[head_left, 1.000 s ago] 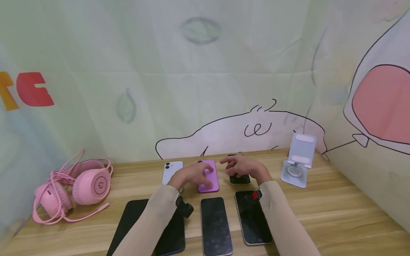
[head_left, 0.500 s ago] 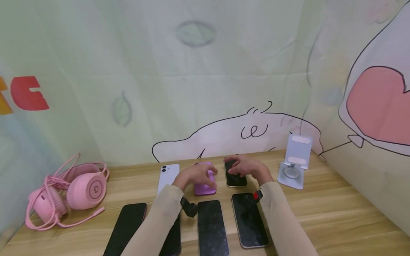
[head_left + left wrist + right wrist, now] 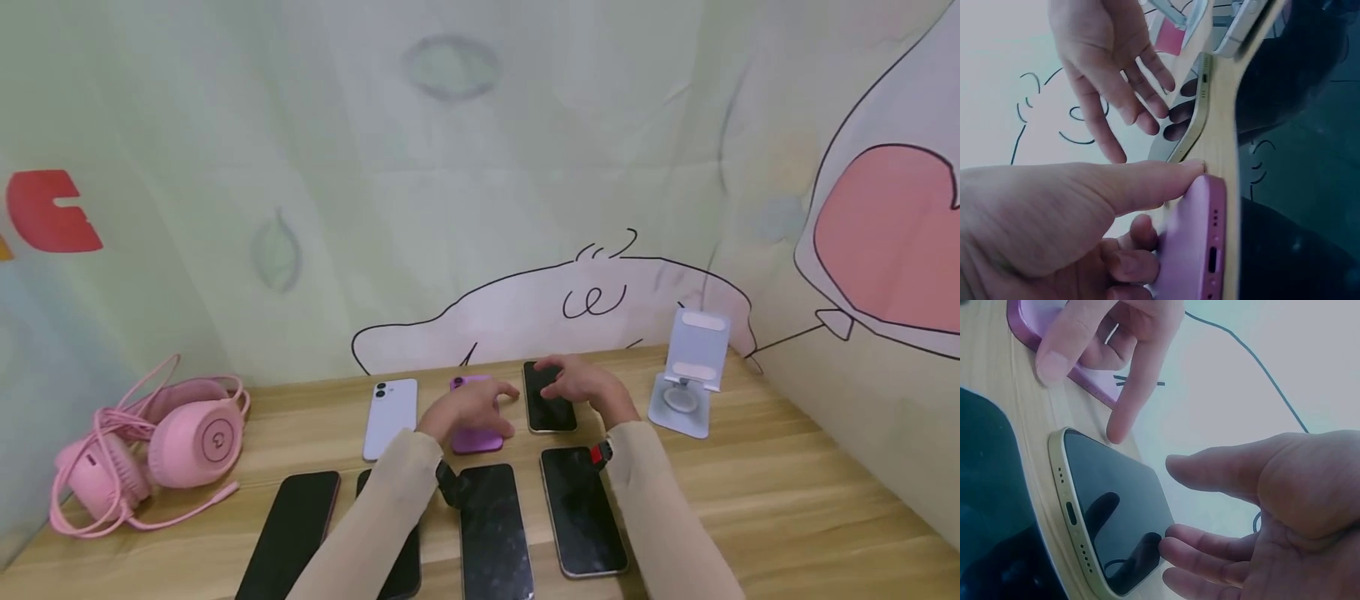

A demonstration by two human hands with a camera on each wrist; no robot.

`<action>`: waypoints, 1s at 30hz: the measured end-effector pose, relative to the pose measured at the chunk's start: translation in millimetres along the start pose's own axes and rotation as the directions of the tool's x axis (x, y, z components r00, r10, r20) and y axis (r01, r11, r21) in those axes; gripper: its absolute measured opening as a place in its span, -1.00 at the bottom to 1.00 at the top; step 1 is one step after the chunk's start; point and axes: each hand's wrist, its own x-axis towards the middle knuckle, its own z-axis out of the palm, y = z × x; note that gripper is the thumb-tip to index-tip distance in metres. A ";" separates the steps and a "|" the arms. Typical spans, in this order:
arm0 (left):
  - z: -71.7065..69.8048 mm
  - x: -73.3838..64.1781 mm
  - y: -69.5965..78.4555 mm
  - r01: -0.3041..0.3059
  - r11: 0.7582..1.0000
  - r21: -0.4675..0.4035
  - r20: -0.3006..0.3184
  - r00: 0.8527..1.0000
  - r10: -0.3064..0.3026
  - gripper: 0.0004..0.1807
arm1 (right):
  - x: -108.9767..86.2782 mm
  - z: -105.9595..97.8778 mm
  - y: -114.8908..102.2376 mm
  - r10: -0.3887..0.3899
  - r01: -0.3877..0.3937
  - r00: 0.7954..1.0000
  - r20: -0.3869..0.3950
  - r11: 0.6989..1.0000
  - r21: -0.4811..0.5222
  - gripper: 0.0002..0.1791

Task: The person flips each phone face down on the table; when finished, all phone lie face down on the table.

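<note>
My left hand point(image 3: 472, 407) is over a purple phone point(image 3: 477, 442), which lies back side up. Its thumb is beside one end of that phone in the left wrist view, and the index finger points towards the neighbouring phone. That neighbour is a pale-edged phone point(image 3: 1129, 500) lying black screen up. Over its right side is my right hand point(image 3: 588, 385), fingers loosely spread and holding nothing. In the right wrist view the right fingertips point(image 3: 1169, 547) are right at the screen's edge, mirrored in the glass. The left hand hides part of the purple phone.
A white phone point(image 3: 390, 417) lies left of the purple one. Nearer are several dark-screened phones point(image 3: 495, 533) and a black tablet-like slab point(image 3: 291, 533). Pink headphones point(image 3: 187, 446) with a coiled cable sit left. A light-blue phone stand point(image 3: 697, 350) stands right, before a printed cloth backdrop.
My left hand has shifted right across the purple phone, uncovering the white one. The right hand has drawn to the right, baring more of the black screen. The view has turned slightly.
</note>
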 end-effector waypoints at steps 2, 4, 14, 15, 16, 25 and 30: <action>-0.6 1.8 3.8 0.016 1.000 0.014 0.001 1.000 -0.016 -0.32 | -0.3 -2.7 -2.1 0.010 -0.011 1.000 -0.010 1.000 -0.015 -0.47; -0.4 3.2 5.8 0.036 0.999 0.025 0.004 0.999 -0.036 -0.31 | -0.3 -4.0 -3.6 0.013 -0.013 1.000 -0.010 1.000 -0.020 -0.48; 1.0 3.2 5.7 0.046 0.999 0.024 0.021 0.999 -0.047 -0.33 | -0.7 -2.8 -2.0 0.060 -0.060 0.998 -0.012 0.998 0.002 -0.47; 1.2 3.0 5.7 0.048 0.999 0.025 0.021 0.999 -0.048 -0.33 | -1.0 -2.5 -1.5 0.067 -0.067 0.998 -0.014 0.998 0.002 -0.47; 1.2 2.9 5.9 0.048 0.999 0.025 0.020 0.999 -0.049 -0.33 | -1.1 -2.4 -1.2 0.077 -0.077 0.997 -0.017 0.997 0.004 -0.47; 1.7 0.1 8.1 0.049 0.999 0.023 0.030 0.998 -0.050 -0.38 | -3.1 -0.1 -0.9 0.112 -0.112 0.993 -0.027 0.994 -0.007 -0.36; 1.5 -1.7 8.3 0.037 0.998 0.048 0.027 0.999 -0.039 -0.41 | -4.0 2.1 -0.9 0.088 -0.088 0.996 -0.013 0.995 -0.054 -0.25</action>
